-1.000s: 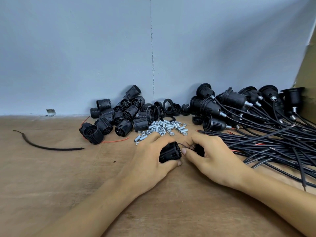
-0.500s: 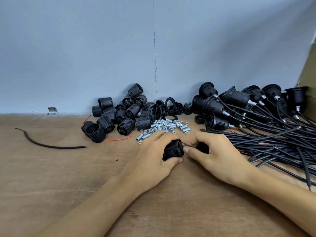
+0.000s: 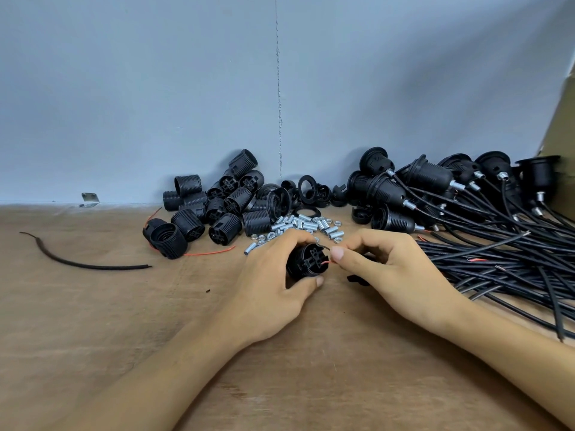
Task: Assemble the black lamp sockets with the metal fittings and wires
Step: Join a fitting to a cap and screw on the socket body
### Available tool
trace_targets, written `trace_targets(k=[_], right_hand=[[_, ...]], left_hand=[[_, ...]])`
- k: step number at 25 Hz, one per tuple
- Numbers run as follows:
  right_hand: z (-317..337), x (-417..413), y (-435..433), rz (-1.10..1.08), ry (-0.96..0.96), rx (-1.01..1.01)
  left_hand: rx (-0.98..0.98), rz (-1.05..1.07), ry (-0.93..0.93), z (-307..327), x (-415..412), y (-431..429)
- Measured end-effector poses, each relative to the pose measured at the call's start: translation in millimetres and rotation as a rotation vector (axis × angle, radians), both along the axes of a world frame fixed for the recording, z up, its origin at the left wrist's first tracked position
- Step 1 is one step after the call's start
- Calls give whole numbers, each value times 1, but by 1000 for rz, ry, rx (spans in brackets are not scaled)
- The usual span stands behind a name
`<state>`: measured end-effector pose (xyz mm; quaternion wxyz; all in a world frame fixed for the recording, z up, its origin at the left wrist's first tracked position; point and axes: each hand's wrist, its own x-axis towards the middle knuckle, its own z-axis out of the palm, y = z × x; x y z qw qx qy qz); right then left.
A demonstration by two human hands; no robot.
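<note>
The grey wall (image 3: 155,88) stands far behind the fingers, and the brown wooden table (image 3: 93,321) lies under them. Just to the right of the right hand's fingers is a big bunch of black wires (image 3: 497,253) with finished lamp sockets (image 3: 382,188) on their far ends. Behind the left hand's fingers sits a pile of loose black socket shells (image 3: 217,200). The left hand (image 3: 267,281) has its fingers and thumb curled round 1 black lamp socket (image 3: 306,261), gripping it on its side just above the table. The right hand (image 3: 395,269) pinches a thin red wire (image 3: 326,262) between thumb and first finger, right at the socket's end. Small silver metal fittings (image 3: 298,223) lie just behind both sets of fingertips.
</note>
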<state>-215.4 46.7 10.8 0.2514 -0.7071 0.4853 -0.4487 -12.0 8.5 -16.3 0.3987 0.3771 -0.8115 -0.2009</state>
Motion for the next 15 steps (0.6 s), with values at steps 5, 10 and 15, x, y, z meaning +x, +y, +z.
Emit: trace_targets(k=[5,10,15], right_hand=[[2,3,1,23,-61,86],[5,3,2,76,-102,123],[5,3,2,49,-80,131]], left_hand=[[-44,-12,-21,0,0,2],[-78,-18,-48,0,-1,2],[-145,-20,-44,0,-1,2]])
